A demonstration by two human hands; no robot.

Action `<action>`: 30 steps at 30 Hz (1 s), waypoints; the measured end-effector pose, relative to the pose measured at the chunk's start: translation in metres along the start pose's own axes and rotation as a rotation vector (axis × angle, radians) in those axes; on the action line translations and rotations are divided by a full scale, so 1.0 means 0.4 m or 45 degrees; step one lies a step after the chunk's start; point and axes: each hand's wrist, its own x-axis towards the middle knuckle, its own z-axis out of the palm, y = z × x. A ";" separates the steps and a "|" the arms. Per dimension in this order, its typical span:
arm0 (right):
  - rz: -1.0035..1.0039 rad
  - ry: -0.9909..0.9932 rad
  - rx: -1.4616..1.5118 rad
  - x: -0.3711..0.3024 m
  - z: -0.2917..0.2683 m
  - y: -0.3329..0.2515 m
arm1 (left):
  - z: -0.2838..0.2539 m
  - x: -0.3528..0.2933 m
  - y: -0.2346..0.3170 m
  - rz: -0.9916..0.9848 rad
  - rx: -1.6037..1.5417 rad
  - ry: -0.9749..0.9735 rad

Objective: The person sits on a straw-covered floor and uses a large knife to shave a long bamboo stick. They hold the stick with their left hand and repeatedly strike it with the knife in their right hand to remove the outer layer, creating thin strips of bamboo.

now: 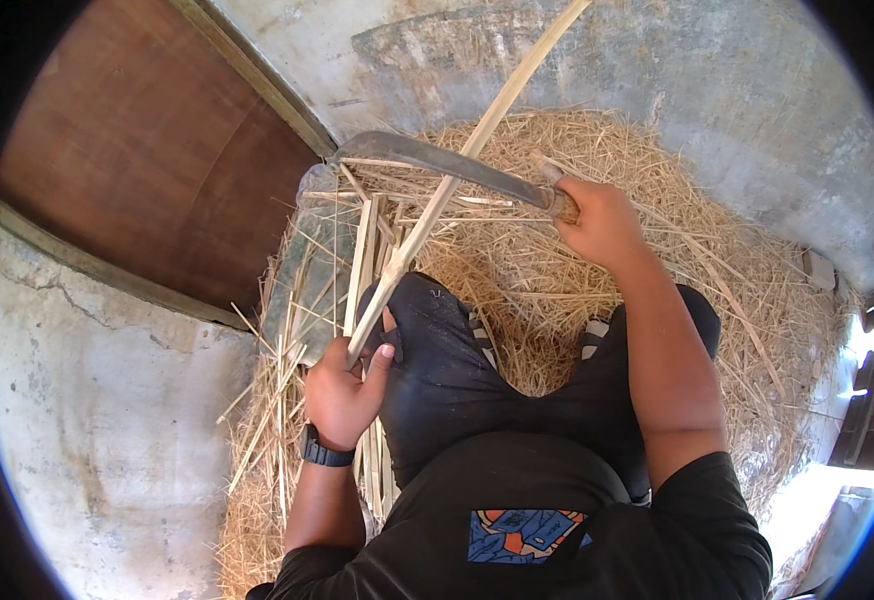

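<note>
My left hand (345, 392), with a dark watch on its wrist, is closed around the lower end of a long pale split bamboo strip (421, 232). A small dark patch of material shows at its fingers. The strip slants up over my left knee and away to the upper right. In my right hand (602, 222) is the wooden handle of a machete (437, 158). Its curved dark blade points left and crosses the strip at about mid-length; whether the edge touches the strip I cannot tell.
Loose straw (757, 290) covers the floor around my legs. Several cut strips (362, 262) lie beside my left leg, near a greenish-grey slab (309, 275). A brown door panel (157, 150) stands at the upper left, and a weathered plaster wall (747, 90) rises beyond the straw.
</note>
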 end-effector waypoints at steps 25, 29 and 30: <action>-0.154 -0.345 0.158 -0.004 0.031 -0.022 | -0.017 -0.047 -0.102 -0.207 -0.618 -0.639; -0.016 -0.098 0.140 0.005 0.001 -0.004 | 0.007 -0.070 -0.123 -0.229 -0.796 -0.758; -0.023 -0.102 0.183 0.000 0.009 -0.019 | 0.022 -0.072 -0.131 -0.239 -0.830 -0.761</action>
